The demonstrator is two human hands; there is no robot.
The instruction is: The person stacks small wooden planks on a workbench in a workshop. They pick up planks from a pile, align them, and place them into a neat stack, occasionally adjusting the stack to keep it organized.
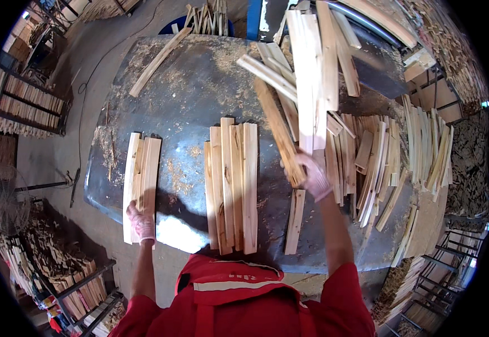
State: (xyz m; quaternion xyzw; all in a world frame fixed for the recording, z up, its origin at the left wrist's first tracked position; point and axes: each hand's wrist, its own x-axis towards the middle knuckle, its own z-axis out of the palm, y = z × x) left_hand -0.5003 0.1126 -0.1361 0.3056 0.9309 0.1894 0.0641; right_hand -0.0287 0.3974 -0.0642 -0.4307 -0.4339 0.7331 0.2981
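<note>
My right hand, in a pale pink glove, is closed round the near end of a brownish wooden strip, which slants away to the far left. Paler strips lie right beside and beyond that hand. At the left of the table, my gloved left hand grips the near part of a small row of wooden strips; its fingers are partly hidden. Between my hands lies another row of strips, side by side and pointing away from me. A short strip lies just nearer than my right hand.
The dark metal table carries scattered sawdust. One strip lies at its far left. Heaped strips crowd the right side. Beyond the far edge stands a blue tub of offcuts. Racks of wood and a fan stand left.
</note>
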